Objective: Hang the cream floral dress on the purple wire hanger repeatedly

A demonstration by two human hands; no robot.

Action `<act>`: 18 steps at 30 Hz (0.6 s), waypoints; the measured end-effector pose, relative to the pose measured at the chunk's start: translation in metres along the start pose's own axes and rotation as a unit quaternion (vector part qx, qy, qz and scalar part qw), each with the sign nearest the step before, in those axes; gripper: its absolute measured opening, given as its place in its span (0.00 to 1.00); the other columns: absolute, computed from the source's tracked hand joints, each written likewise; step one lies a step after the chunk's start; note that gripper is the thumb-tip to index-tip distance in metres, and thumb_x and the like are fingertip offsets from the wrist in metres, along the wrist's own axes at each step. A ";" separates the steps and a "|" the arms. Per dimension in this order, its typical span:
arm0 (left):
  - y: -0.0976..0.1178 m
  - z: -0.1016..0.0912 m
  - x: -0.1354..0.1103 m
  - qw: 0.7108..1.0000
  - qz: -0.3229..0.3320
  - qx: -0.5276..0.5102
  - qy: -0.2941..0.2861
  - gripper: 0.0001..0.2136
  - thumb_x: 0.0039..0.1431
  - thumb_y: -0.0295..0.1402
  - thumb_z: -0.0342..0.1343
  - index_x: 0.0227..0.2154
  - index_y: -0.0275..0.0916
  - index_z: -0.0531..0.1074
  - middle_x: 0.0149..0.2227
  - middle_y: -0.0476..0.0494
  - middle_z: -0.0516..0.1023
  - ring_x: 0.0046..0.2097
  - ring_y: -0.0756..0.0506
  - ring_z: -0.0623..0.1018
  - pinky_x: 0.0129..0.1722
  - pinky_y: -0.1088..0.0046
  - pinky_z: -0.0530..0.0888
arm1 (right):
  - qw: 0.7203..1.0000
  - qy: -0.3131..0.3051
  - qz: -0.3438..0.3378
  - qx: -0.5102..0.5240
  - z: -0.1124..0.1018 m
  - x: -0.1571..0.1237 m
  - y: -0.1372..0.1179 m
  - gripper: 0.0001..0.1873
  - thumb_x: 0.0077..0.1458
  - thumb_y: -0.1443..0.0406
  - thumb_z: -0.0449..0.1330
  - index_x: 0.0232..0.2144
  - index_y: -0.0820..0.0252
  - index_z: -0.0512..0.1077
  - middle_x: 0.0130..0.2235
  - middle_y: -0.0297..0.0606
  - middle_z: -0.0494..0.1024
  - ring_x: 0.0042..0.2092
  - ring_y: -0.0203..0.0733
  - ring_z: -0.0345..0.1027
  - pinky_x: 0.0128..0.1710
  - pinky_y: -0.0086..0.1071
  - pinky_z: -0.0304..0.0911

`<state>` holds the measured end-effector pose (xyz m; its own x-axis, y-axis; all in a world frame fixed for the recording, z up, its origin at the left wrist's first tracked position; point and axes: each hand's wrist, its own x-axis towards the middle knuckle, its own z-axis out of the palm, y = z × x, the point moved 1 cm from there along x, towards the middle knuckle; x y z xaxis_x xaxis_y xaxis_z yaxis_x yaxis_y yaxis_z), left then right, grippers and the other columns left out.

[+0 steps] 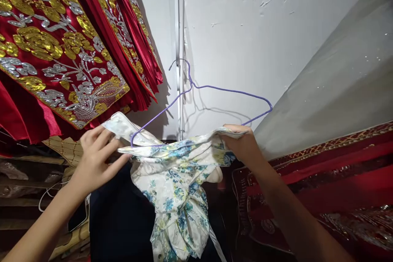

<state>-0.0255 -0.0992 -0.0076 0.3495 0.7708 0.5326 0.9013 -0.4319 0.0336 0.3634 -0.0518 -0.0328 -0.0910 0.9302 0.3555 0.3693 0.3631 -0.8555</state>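
A white garment point(172, 188) with blue and yellow flowers hangs bunched between my two hands. My left hand point(98, 155) grips its top edge at the left, the fingers bent over the cloth. At the right, my right hand point(241, 141) holds the other end of that edge, with its fingers mostly hidden behind the fabric. A purple wire hanger point(227, 89) stands above the garment. Its left corner dips in behind the garment's front edge beside my left hand, and its right corner sticks out above my right hand. The hook lies at a thin upright metal pole.
Red cloths point(76, 49) with gold and silver sequins hang at the upper left. The pale metal pole point(180, 16) runs down a white wall point(239, 41). To the right are a grey sheet point(344, 61) and red trimmed fabric point(337, 172). Bamboo slats point(30, 204) lie at the lower left.
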 end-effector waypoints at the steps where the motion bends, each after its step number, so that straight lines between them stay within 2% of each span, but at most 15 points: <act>1: -0.001 -0.002 0.000 0.999 0.001 -0.012 0.039 0.09 0.60 0.40 0.57 0.29 0.42 0.71 0.46 0.37 0.76 0.57 0.28 0.69 0.59 0.43 0.62 | 1.000 -0.004 -0.004 0.002 -0.001 -0.002 -0.004 0.21 0.56 0.61 0.58 0.17 0.56 0.54 0.19 0.28 0.53 0.24 0.33 0.46 0.24 0.31 0.44; 3: 0.003 -0.006 0.004 0.995 0.019 -0.058 0.082 0.07 0.58 0.35 0.60 0.28 0.42 0.69 0.50 0.40 0.77 0.57 0.31 0.72 0.60 0.46 0.65 | 1.000 -0.005 -0.017 -0.004 -0.001 -0.005 -0.011 0.21 0.56 0.63 0.59 0.17 0.57 0.52 0.20 0.28 0.51 0.25 0.32 0.43 0.24 0.31 0.42; 7: 0.030 -0.016 0.032 0.978 0.060 -0.179 0.093 0.06 0.62 0.28 0.57 0.30 0.40 0.67 0.62 0.44 0.71 0.62 0.37 0.70 0.63 0.54 0.67 | 0.998 -0.011 -0.053 -0.019 0.016 -0.009 -0.017 0.18 0.51 0.69 0.58 0.18 0.57 0.53 0.21 0.28 0.52 0.26 0.33 0.44 0.25 0.31 0.42; 10: 0.039 -0.009 0.065 0.974 0.002 -0.193 0.121 0.04 0.67 0.30 0.51 0.37 0.39 0.70 0.64 0.38 0.66 0.66 0.40 0.65 0.66 0.58 0.64 | 0.998 -0.034 -0.034 0.036 0.033 -0.011 -0.018 0.15 0.52 0.69 0.56 0.18 0.57 0.56 0.22 0.28 0.55 0.26 0.33 0.47 0.25 0.31 0.44; 12: 0.030 0.006 0.081 0.975 -0.054 -0.170 0.130 0.07 0.67 0.34 0.51 0.41 0.39 0.72 0.60 0.36 0.66 0.66 0.40 0.65 0.66 0.58 0.62 | 0.996 -0.046 -0.018 0.067 0.035 -0.013 -0.017 0.15 0.53 0.67 0.55 0.18 0.57 0.55 0.22 0.28 0.54 0.25 0.33 0.45 0.25 0.31 0.44; 13: 0.022 0.015 0.085 0.977 -0.077 -0.162 0.112 0.09 0.66 0.36 0.51 0.40 0.39 0.73 0.57 0.36 0.68 0.65 0.38 0.66 0.65 0.58 0.63 | 0.996 -0.048 -0.017 0.069 0.031 -0.013 -0.017 0.16 0.54 0.67 0.55 0.18 0.57 0.55 0.22 0.28 0.54 0.25 0.33 0.45 0.25 0.31 0.44; 15: 0.004 0.035 0.087 0.976 -0.114 -0.186 0.024 0.11 0.64 0.40 0.53 0.38 0.39 0.75 0.49 0.38 0.74 0.57 0.37 0.72 0.59 0.59 0.68 | 0.998 -0.040 -0.022 0.049 0.019 -0.012 -0.015 0.18 0.55 0.66 0.57 0.19 0.57 0.53 0.22 0.28 0.53 0.26 0.33 0.45 0.26 0.31 0.43; 17: -0.006 0.049 0.083 0.950 -0.141 -0.267 -0.074 0.13 0.64 0.42 0.53 0.37 0.38 0.75 0.41 0.42 0.78 0.47 0.40 0.76 0.48 0.65 0.72 | 0.999 -0.027 -0.020 0.026 0.005 -0.010 -0.014 0.20 0.55 0.65 0.59 0.19 0.56 0.52 0.22 0.27 0.51 0.26 0.33 0.44 0.26 0.31 0.43; 18: -0.006 0.051 0.081 0.932 -0.153 -0.314 -0.094 0.13 0.64 0.43 0.53 0.37 0.38 0.75 0.38 0.44 0.78 0.42 0.42 0.77 0.42 0.68 0.73 | 0.999 -0.026 -0.017 0.019 0.001 -0.009 -0.014 0.20 0.55 0.65 0.59 0.19 0.56 0.51 0.22 0.27 0.50 0.26 0.33 0.43 0.26 0.31 0.42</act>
<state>0.0108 -0.0104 -0.0084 0.1925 0.9458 0.2615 0.6587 -0.3221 0.6800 0.3585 -0.0646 -0.0244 -0.1515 0.9182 0.3660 0.3304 0.3961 -0.8567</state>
